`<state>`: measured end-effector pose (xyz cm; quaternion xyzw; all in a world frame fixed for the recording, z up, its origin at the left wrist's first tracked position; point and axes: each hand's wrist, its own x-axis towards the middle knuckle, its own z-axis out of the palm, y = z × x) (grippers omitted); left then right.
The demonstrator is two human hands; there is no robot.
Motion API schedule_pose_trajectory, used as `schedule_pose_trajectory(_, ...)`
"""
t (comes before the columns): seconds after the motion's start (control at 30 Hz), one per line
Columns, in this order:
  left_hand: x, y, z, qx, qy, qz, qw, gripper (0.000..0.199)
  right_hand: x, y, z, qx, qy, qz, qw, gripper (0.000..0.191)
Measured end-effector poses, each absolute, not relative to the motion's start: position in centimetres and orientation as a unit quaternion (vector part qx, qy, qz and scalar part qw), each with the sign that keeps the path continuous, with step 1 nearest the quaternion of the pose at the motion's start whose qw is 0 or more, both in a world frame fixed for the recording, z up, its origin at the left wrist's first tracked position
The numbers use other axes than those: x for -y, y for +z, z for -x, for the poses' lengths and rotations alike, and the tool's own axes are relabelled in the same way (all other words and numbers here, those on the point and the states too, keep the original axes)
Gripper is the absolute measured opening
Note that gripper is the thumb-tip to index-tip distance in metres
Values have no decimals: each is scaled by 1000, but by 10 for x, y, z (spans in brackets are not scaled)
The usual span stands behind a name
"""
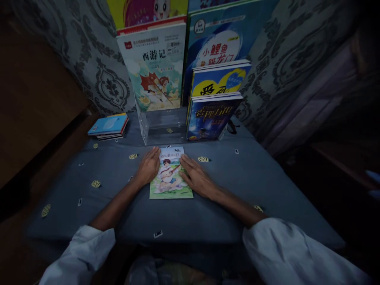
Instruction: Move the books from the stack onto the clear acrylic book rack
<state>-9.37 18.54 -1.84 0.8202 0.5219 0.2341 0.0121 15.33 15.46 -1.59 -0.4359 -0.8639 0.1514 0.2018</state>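
Note:
A thin book (169,182) with a green and white cover, showing a seated figure with a guitar, lies flat on the blue-grey tablecloth. Along its left edge rests my left hand (149,166), fingers extended and pointing away from me. My right hand (196,177) touches the right side, its fingertips over the cover's edge and its thumb on the cover. Neither hand has its fingers wrapped round anything. Just beyond the book stands a clear tiered rack (166,134); its lowest left tier shows no book.
The rack holds a white storybook (156,67), a dark blue book (211,118), a yellow and blue book (221,81) and taller books behind. A small pile of books (108,126) lies at the back left. Patterned curtain (111,85) hangs behind the tablecloth (118,225).

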Motion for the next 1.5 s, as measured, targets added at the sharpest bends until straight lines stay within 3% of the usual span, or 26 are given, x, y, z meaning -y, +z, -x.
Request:
schedule_pose_trajectory(0.9, -185, -16, 103, -514, 206, -831, 56, 49, -49, -17, -165, 875, 118, 406, 236, 51)
schedule_pose_trajectory(1.5, -73, -5, 121, -453, 246, -851, 104, 45, -49, -18, -163, 864, 142, 419, 241, 52)
